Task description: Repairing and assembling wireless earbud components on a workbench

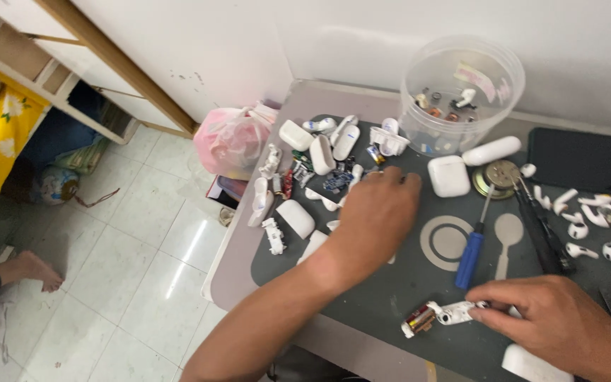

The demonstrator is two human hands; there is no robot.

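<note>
right hand (560, 327) is pinching a gutted earbud-case frame (441, 315) at the near edge of the grey mat (390, 290), fingertips pressed on its right end, small battery still hanging off the left. left hand (376, 216) sits curled over the pile of white case shells (297, 218) further left; can't tell if it's gripping anything. a careless sweep could probably knock shells to the floor.

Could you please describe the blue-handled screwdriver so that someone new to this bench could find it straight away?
Start at the dark work mat and find the pale ring printed at its middle. Just right of that ring lies the screwdriver, its shaft pointing up toward a round brass-coloured disc. It is the only tool with a blue handle; the neighbouring tools are black.
</note>
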